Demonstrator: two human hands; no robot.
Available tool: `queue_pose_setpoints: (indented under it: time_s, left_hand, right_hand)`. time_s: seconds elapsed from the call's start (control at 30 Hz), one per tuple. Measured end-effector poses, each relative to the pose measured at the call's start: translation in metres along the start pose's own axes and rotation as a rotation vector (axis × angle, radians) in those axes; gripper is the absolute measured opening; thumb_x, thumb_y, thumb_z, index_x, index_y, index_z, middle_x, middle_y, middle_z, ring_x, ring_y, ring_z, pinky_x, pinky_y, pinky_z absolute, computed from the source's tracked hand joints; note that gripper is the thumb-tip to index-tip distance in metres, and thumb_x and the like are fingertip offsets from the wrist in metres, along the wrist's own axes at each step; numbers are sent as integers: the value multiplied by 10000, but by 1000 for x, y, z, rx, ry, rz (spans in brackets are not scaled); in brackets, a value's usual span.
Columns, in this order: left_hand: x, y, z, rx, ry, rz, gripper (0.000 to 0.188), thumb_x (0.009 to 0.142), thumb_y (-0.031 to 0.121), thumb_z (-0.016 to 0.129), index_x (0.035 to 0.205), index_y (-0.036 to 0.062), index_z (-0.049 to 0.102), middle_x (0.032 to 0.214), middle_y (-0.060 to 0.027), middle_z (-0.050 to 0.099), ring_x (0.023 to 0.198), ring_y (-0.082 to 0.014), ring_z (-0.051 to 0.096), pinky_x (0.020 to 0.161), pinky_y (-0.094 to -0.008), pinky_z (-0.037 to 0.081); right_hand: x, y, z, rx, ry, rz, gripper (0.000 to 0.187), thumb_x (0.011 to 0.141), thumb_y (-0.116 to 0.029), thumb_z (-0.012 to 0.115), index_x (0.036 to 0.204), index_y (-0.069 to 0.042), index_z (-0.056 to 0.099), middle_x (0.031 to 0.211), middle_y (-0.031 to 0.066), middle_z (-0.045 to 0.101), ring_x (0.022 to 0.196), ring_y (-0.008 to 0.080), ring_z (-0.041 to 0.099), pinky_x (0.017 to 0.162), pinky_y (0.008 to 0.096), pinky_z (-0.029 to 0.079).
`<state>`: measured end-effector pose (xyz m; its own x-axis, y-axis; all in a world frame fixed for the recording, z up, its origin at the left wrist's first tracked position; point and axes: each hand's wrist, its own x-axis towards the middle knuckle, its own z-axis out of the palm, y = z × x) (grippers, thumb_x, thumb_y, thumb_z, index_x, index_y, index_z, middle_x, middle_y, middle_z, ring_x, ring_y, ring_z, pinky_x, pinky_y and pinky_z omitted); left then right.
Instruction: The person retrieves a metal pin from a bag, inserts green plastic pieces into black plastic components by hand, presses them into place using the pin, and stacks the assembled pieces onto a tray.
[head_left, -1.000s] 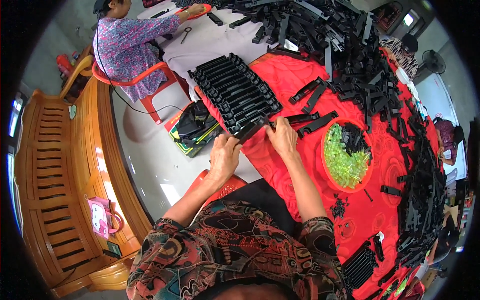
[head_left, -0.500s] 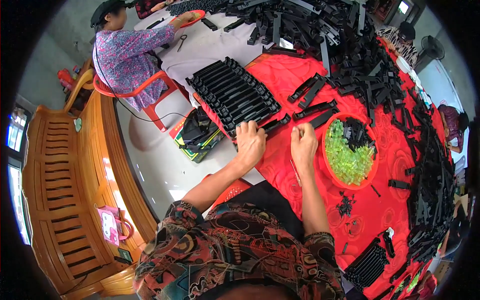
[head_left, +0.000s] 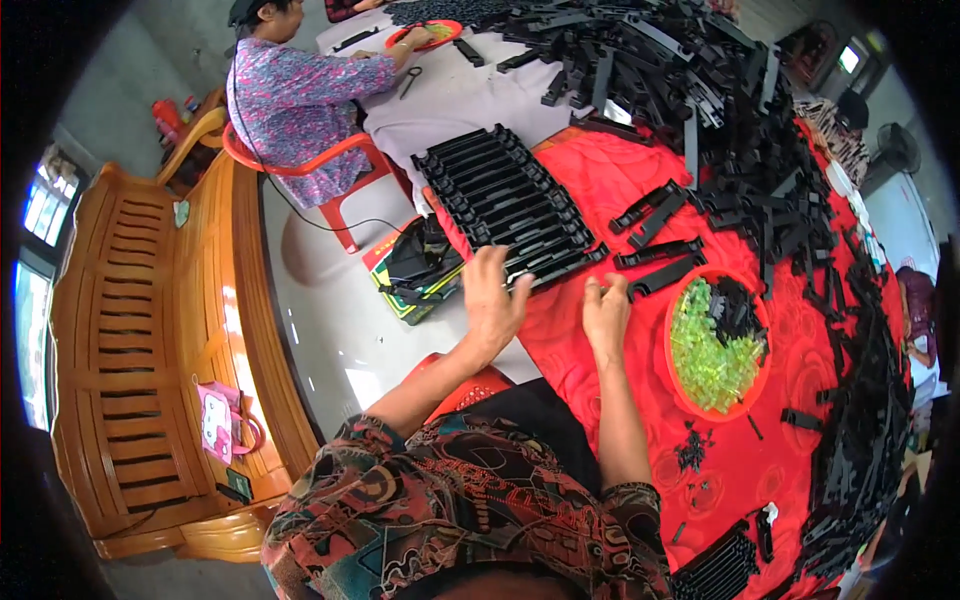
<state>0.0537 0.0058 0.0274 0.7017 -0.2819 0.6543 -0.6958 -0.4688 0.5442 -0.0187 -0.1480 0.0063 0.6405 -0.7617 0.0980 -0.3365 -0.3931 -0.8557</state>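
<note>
Row of black plastic parts (head_left: 508,205) lies side by side on the worktop (head_left: 562,335), just beyond the left hand (head_left: 492,300) and ahead-left of the right hand (head_left: 606,318). Left hand: fingers raised, thumb spread away, nothing seen in the grasp, fingertips at the near end of the row; contact can't be told. Right hand: fingers bent, thumb close to them, tips near the loose black parts (head_left: 665,277) ahead-right; can't tell if a small piece is pinched. Right of the right hand, orange-red bowl (head_left: 669,352) with yellow-green pieces (head_left: 710,365) and black bits; nearer the body than the bowl, scatter of small black pieces (head_left: 692,450). Big heap of black parts (head_left: 690,90) well ahead-right of both hands. Edges: worktop side runs along the row and under the left hand; red cloth shows between the hands and between right hand and bowl. Left of the left hand, floor (head_left: 335,330) strip, then wooden bench (head_left: 140,350). Writing: green-yellow box (head_left: 412,308) left of the left hand has print on its red side, too small to read; pink bag (head_left: 218,420) farther left carries a cartoon face.
</note>
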Motion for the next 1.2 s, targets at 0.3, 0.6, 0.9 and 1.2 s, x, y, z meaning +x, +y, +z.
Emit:
queue_pose_setpoints:
  time_s: [0.3, 0.6, 0.9, 1.2]
  left_hand:
    - [-36, -13, 2, -432, -86, -489, 697, 865, 247, 554, 1348, -91, 182, 1360, -274, 284, 1290, -351, 273, 1064, -371, 232]
    - [-33, 1, -3, -658, -148, -680, 734, 808, 38, 573, 1368, -83, 113, 1388, -240, 261, 1302, -297, 272, 1077, -393, 230]
    - [-40, 7, 14, -342, -205, -584, 769, 801, 128, 600, 1364, -87, 122, 1371, -267, 276, 1283, -317, 302, 1065, -374, 253]
    - [-38, 2, 8, -473, -133, -572, 753, 809, 153, 595, 1351, -98, 136, 1361, -279, 261, 1286, -350, 274, 1071, -385, 229]
  right_hand:
    - [57, -29, 2, -471, -88, -142, 299, 871, -234, 517, 971, 46, 488, 927, 300, 551, 851, 449, 572, 730, 511, 470]
    - [77, -4, 9, -139, -241, 51, 259, 841, -164, 524, 868, 91, 486, 777, 308, 594, 777, 374, 627, 685, 431, 479]
    - [91, 27, 27, -117, -29, -12, 176, 814, -124, 554, 787, 46, 520, 710, 239, 592, 662, 374, 614, 637, 431, 467]
    - [88, 11, 16, -319, -11, -168, 301, 850, -212, 526, 943, 71, 488, 788, 289, 593, 759, 414, 602, 671, 478, 470]
